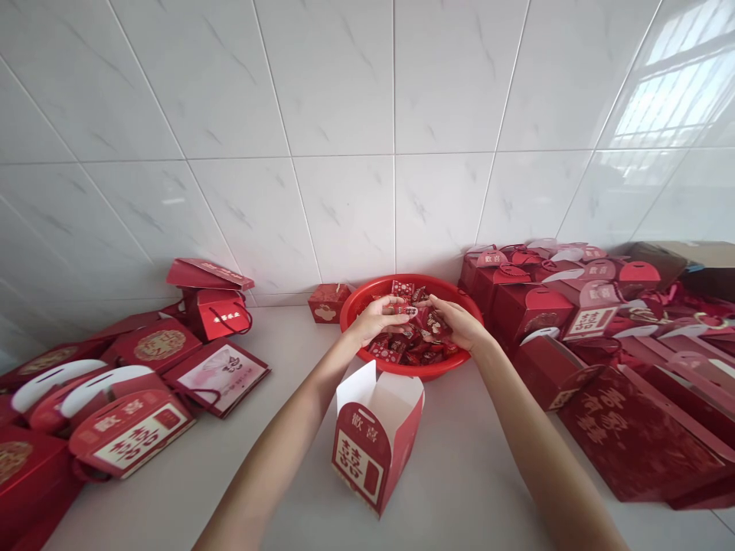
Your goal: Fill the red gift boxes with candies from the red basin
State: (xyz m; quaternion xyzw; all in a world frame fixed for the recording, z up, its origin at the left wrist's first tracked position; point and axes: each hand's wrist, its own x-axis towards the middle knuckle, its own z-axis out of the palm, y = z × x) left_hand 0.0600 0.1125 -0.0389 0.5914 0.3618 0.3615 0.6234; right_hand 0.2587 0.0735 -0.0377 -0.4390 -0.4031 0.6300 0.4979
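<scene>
Both my hands are over a red plastic basin [413,372] full of small candies in red wrappers [386,352]. My left hand [377,320] is at the left side of the pile, its curled fingers closed on a small wrapped candy [409,311] with a pale label. My right hand [461,324] reaches in from the right, with thumb and fingers closed around a red candy packet [436,323]. Between my forearms, in front of the basin, stands a red and white gift box [359,459] with its top flaps up. Its inside bottom is hidden.
A small red box [328,303] stands left of the basin against the tiled wall [344,214]. Red gift boxes [135,432] and a flat pink-fronted bag [221,375] lie at left. Many more red boxes [637,436] crowd the right, with a brown carton [689,252] behind.
</scene>
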